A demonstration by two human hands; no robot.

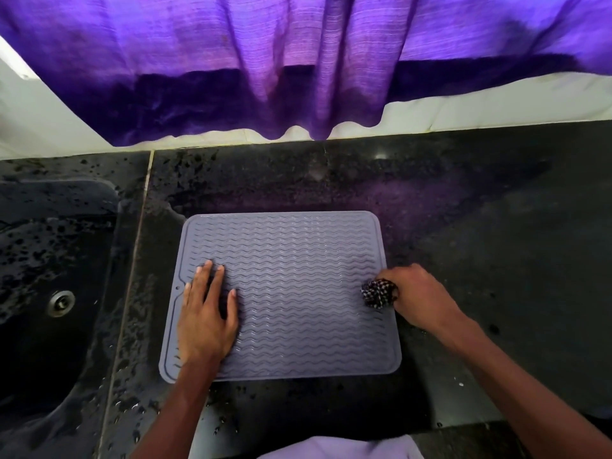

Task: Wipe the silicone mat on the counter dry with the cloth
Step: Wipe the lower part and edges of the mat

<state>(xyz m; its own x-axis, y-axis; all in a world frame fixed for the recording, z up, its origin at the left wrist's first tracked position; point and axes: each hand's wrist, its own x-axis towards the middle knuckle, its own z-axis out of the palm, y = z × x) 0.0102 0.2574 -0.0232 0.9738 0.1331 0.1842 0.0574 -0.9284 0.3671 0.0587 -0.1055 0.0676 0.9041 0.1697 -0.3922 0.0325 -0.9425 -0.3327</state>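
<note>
**Mat pinned on the left, cloth pressed at the right edge**

A grey mat (291, 293) with a raised rim and wavy ridges is laid flat on the dark stone surface (480, 226), just to the right of the sink (49, 276). Its long sides run roughly parallel to the near edge of the surface.

The left hand (207, 313) is placed palm-down on the left part of the mat. Its fingers (215, 276) are stretched out flat and slightly spread, pointed away from the body; nothing is gripped by them. The thumb is laid out to the right across the ridges. The left forearm is brought in from the near edge, angled up and slightly to the right, with the wrist over the mat's near left corner.

The right hand (419, 296) is set at the mat's right edge, knuckles up, with its fingers curled tightly around a bunched checked cloth (377, 293). The cloth is seen protruding to the left of the fist and is touching the mat just inside its right rim, about midway along that side. The right forearm is extended diagonally from the lower right, over the bare surface.

Water drops are scattered over the surface around the sink and along the near edge. A purple curtain (298, 61) is hung behind the surface.
</note>
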